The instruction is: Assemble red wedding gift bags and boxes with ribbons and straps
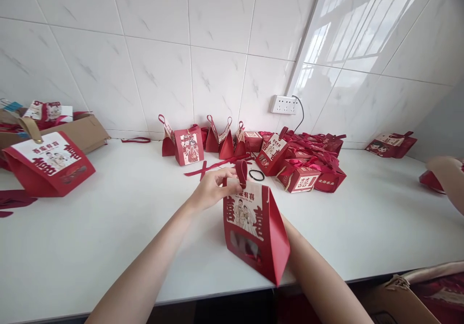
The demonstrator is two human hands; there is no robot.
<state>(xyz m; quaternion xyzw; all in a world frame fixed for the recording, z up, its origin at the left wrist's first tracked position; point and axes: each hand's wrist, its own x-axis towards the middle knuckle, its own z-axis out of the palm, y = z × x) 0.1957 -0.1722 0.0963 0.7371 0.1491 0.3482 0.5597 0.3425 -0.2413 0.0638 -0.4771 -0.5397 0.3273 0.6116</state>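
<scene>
A red gift box (255, 231) with a printed couple and a clear window stands tilted on the white counter (119, 227) in front of me. My left hand (213, 187) pinches the top of the box beside its red ribbon loop (241, 171), fingers closed. My right hand is hidden behind the box; only its forearm (319, 280) shows, reaching up from the lower right.
Several finished red boxes (308, 169) and open ones (188, 145) crowd the back by the tiled wall. A black hair band (256, 175) and loose red ribbons (206, 167) lie near. A cardboard carton (85, 133) and large red bag (49, 162) sit left. Another person's arm (449, 179) enters right.
</scene>
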